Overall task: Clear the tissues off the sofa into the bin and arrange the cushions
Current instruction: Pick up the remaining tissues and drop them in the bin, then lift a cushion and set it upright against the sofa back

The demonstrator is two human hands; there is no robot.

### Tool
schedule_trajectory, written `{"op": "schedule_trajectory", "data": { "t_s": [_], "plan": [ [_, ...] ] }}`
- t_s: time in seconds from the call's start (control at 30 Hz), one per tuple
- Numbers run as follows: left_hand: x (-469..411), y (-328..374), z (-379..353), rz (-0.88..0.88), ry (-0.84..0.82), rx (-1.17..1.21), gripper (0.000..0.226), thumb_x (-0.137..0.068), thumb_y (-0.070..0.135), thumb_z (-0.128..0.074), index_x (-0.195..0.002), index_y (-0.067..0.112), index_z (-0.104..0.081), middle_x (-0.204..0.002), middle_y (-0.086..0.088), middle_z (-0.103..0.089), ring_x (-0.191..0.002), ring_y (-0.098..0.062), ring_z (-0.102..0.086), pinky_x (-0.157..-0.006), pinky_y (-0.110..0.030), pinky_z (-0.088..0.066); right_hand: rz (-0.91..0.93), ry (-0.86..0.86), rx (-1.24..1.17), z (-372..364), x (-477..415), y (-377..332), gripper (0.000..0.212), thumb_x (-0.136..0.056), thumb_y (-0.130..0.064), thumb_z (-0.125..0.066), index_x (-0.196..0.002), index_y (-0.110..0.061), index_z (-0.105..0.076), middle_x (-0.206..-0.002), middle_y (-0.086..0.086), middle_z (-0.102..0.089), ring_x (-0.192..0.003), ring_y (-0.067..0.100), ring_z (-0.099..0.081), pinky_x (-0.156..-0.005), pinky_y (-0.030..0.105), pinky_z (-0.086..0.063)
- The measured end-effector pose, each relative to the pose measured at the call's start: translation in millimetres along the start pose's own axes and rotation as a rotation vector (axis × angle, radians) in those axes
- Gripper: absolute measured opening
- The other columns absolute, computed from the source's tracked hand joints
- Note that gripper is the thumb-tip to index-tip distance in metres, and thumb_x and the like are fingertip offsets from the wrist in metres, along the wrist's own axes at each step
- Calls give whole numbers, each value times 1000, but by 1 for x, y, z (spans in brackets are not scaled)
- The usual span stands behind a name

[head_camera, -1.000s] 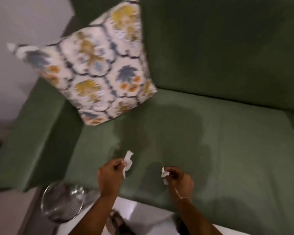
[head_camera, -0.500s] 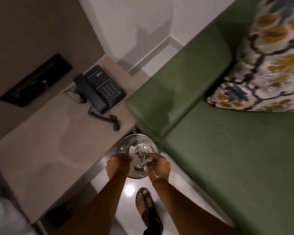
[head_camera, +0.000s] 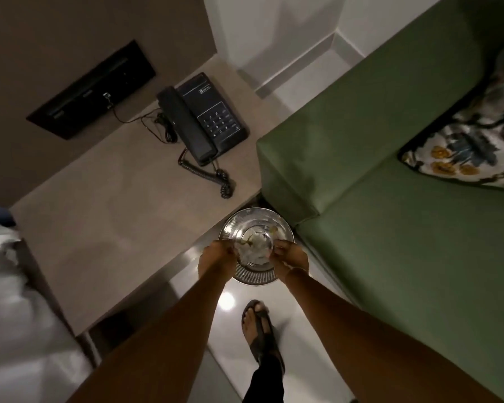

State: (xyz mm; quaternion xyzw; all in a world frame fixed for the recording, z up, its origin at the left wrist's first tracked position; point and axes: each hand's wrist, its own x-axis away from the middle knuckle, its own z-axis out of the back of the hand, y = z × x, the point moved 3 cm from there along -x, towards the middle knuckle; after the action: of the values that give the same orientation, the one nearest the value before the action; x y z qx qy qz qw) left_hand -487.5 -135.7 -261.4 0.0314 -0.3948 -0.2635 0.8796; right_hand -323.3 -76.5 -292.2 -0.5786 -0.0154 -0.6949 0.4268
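Note:
A shiny metal bin (head_camera: pixel 284 228) stands on the floor between the side table and the sofa's armrest. White crumpled tissues (head_camera: pixel 256 247) lie in its bottom. My left hand (head_camera: pixel 217 257) and my right hand (head_camera: pixel 292 255) hover over the bin's near rim, one on each side. Their fingers are loosely curled, and I see no tissue in them. The green sofa (head_camera: pixel 390 242) fills the right side. One patterned cushion (head_camera: pixel 472 149) leans in its back corner, partly cut off by the frame edge.
A beige side table (head_camera: pixel 114 210) on the left carries a black telephone (head_camera: pixel 201 120) with a coiled cord. A dark wall panel (head_camera: pixel 90 88) sits above it. White bedding (head_camera: pixel 12 301) shows at lower left. My sandalled foot (head_camera: pixel 259 327) stands on the glossy white floor.
I turned from the sofa seat to the bin. The tissues that were in both hands now lie inside the bin, and my hands have lowered to its rim.

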Motion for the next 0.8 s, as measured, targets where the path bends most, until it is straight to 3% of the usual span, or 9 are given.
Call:
{"op": "schedule_trajectory", "data": {
  "t_s": [0.07,0.17,0.27,0.37,0.5,0.6,0.7,0.8],
  "plan": [
    [23,14,5,-62,9,-69,30,-89,31,-49,-110,26,-70,-109,-17,-70,-98,-37,-65,-82,-39,-53,110,-49,134,17,9,0,38,-90,4,-52,-128,4,-53,-137,22,-54,-113,22,-63,-68,16,-57],
    [67,50,12,-155,-16,-162,29,-90,32,-50,-111,24,-68,-110,-16,-70,-98,-34,-65,-81,-37,-51,190,-105,117,62,45,-3,38,-86,-12,-66,-123,-8,-61,-122,7,-63,-110,18,-62,-97,29,-49],
    [113,96,13,-243,-41,-226,32,-90,35,-53,-119,30,-66,-120,-12,-68,-107,-32,-63,-92,-38,-51,282,-92,80,124,84,-5,31,-81,-16,-71,-111,-11,-68,-113,10,-72,-104,24,-65,-97,39,-50],
    [157,157,8,-307,-51,-213,32,-89,38,-55,-118,32,-66,-118,-8,-71,-104,-30,-66,-92,-40,-53,315,1,101,208,115,-6,30,-82,-21,-69,-111,-20,-69,-110,3,-73,-103,21,-66,-93,30,-50],
    [208,269,2,-432,26,-146,44,-82,38,-60,-125,35,-59,-119,-9,-70,-109,-34,-64,-93,-38,-50,414,196,-110,342,144,-14,42,-78,-9,-74,-118,-13,-64,-102,12,-74,-100,25,-68,-91,34,-51],
    [212,345,0,-467,36,-1,63,-79,38,-68,-138,28,-48,-132,-9,-63,-121,-33,-57,-103,-39,-44,427,396,-149,427,145,-22,57,-79,-17,-74,-132,-20,-52,-112,-3,-62,-101,12,-58,-86,28,-47],
    [195,412,-10,-432,-25,178,74,-77,37,-71,-142,21,-41,-139,-14,-56,-126,-34,-53,-106,-47,-43,383,578,-225,506,121,-20,71,-74,-16,-77,-137,-17,-44,-133,4,-58,-119,24,-56,-99,38,-47],
    [170,454,-28,-364,-64,316,69,-73,26,-75,-136,17,-48,-134,-16,-60,-120,-36,-57,-103,-48,-46,336,633,-389,555,83,-21,77,-67,-15,-81,-135,-13,-45,-133,13,-58,-122,31,-55,-102,47,-47]
  ]
}}
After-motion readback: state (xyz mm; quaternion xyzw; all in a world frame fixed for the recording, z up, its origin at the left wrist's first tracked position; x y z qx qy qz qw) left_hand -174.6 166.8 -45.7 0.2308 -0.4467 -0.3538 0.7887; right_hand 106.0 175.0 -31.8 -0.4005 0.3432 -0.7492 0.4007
